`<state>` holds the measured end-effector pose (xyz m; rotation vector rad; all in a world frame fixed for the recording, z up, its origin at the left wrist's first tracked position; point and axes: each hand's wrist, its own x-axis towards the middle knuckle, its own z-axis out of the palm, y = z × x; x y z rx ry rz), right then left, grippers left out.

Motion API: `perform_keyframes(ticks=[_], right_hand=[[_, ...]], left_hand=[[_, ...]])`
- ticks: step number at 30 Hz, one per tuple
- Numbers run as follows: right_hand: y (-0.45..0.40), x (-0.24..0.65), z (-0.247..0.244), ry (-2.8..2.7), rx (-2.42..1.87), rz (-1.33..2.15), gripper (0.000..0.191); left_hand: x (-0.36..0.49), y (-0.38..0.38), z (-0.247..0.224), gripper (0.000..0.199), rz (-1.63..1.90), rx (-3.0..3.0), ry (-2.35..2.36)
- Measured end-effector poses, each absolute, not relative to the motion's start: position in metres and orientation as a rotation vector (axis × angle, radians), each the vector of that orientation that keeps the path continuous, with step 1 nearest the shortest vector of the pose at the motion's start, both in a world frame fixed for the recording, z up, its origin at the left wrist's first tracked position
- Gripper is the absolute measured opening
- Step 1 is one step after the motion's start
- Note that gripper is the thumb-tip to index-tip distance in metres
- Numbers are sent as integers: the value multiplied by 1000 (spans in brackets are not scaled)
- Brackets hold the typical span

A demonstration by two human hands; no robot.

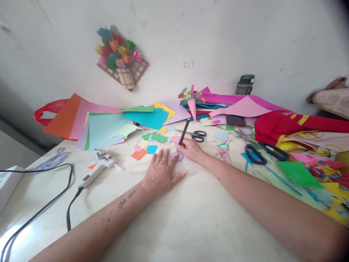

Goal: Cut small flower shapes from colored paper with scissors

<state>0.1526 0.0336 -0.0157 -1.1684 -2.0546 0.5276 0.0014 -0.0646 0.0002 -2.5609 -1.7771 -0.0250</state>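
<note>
My right hand (193,151) grips a black pen (184,131), its upper end tilted away from me. Under that hand lies a small purple paper piece (179,157) with dark curved lines drawn on it. My left hand (159,174) rests flat on the table with fingers spread, its index fingertip at the purple piece's edge. A pink paper circle (175,139) sits just beyond the pen hand. Small coloured paper cutouts (159,138) are scattered past my left fingers, among them an orange piece (139,154) with a drawn outline. The pen's tip is hidden by my fingers.
Black-handled scissors (198,136) lie behind my right hand, larger scissors (255,147) to its right. A glue gun (98,169) with a black cord stands left. Coloured sheets (106,127) and a pink paper cone of flowers (192,107) line the wall. Paper scraps (300,174) cover the right side.
</note>
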Motion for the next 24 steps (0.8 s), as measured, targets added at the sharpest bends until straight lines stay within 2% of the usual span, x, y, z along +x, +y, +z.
perform_keyframes(ticks=[13, 24], right_hand=[[38, 154, -22, -2016, -1066, 468, 11], [35, 154, -20, -1988, -1057, 672, 16]], left_hand=[[0, -64, -5, 76, -44, -2521, -1716], [6, -67, 6, 100, 142, -2502, -1724]])
